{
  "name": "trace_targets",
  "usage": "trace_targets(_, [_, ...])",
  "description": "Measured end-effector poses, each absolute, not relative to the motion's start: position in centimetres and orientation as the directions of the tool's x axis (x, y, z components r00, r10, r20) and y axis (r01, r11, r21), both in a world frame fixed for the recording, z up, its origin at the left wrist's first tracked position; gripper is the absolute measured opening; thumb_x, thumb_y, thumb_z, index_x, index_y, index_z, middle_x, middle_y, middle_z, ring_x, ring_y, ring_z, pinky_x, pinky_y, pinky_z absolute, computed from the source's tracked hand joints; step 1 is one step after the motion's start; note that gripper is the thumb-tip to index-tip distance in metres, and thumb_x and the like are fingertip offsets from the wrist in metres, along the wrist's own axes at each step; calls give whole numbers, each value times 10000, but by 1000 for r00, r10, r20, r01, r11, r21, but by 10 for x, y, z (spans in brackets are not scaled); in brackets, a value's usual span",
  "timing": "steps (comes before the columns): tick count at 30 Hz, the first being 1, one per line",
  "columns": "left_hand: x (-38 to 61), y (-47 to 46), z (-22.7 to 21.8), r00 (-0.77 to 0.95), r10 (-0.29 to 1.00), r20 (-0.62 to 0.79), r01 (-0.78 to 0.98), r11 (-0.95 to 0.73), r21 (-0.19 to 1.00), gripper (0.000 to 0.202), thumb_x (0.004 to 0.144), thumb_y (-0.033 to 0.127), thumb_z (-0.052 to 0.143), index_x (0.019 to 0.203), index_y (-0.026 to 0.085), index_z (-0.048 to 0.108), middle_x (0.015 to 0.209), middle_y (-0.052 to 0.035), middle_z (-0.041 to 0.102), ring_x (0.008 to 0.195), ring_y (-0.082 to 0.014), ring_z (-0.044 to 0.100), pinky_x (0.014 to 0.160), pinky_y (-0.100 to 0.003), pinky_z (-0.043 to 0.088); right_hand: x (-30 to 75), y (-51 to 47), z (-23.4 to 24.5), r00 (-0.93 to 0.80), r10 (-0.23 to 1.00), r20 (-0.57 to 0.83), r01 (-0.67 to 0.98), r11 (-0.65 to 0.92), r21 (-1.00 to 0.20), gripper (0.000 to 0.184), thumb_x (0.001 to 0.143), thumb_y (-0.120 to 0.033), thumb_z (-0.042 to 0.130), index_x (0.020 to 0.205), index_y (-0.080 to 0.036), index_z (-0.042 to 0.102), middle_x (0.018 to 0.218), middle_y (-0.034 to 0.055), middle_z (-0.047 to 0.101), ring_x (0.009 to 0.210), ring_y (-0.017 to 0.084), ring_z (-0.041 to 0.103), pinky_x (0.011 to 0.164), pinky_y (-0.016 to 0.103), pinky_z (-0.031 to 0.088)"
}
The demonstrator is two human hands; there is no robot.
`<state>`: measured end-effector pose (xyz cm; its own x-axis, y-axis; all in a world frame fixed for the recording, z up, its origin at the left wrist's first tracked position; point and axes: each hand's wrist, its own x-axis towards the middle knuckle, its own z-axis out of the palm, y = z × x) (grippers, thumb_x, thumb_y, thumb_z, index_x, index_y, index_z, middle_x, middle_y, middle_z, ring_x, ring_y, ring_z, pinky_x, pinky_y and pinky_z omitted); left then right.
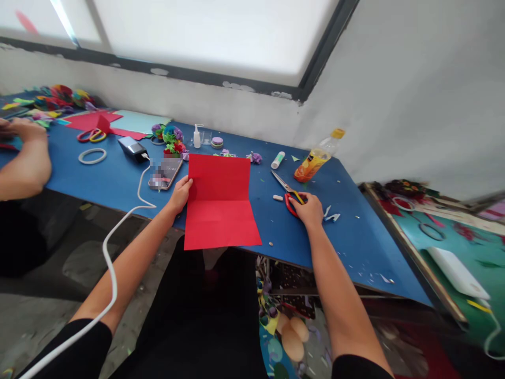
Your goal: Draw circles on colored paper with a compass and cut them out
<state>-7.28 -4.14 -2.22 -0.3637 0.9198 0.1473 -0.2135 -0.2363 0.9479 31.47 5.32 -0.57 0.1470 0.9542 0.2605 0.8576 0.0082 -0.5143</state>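
Desk: blue top, set against a white wall under a dark-framed window; grey floor below. Paper scraps lie scattered over the surface. A second desk with a green top stands at 3 o'clock, carrying a white block and red cuttings.

Writing: none legible; the label on the juice bottle is too small to read, and the screen of the phone is blurred.

Red paper sheet: folded across its middle, lying at the centre with its near half hanging over the desk edge. Left hand grips its left edge, thumb on top.

Red-handled scissors: lying blades closed at 2 o'clock from the sheet, tips pointing to 10 o'clock. Right hand rests over the handles, fingers curled onto them; whether they pass through the loops cannot be told.

Surrounding items: glue stick and juice bottle at 1 o'clock; phone just beside the left hand, with a white cable running off the desk edge; power bank, white ring, second scissors and red paper at 10 o'clock; paper flowers and a small white bottle at 11 o'clock.

Another person's arm rests on the desk at 9 o'clock.
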Motion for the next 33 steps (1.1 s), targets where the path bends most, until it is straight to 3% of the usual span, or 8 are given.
trace_targets(18, [-70, -44, -16, -398, 911, 110, -236, -217, 947, 251, 789, 238, 586, 1002, 146, 681, 1031, -91, 721, 1174, -284, 589, 1036, -428, 445, 318, 57, -12, 144, 943, 299, 861, 30, -507, 508, 677, -459, 667, 1078, -148, 649, 1007, 133, 647, 947, 293, 577, 874, 449, 450])
trace_targets(27, [-69, -44, -15, -407, 908, 97, -256, -215, 943, 252, 782, 222, 576, 1000, 143, 677, 1002, -87, 730, 1149, -279, 606, 1015, -422, 464, 317, 59, -10, 130, 943, 305, 886, 28, -464, 426, 685, -472, 664, 913, -112, 681, 978, 196, 644, 975, 348, 576, 938, 503, 414])
trace_targets(33, [-68, -45, -13, -410, 908, 85, -278, -213, 937, 269, 760, 249, 597, 996, 143, 673, 991, -96, 728, 1145, -289, 607, 998, -424, 479, 315, 54, -8, 144, 923, 358, 846, 72, -528, 469, 749, -411, 586, 1080, -78, 598, 1141, 251, 607, 1124, 378, 528, 999, 533, 355])
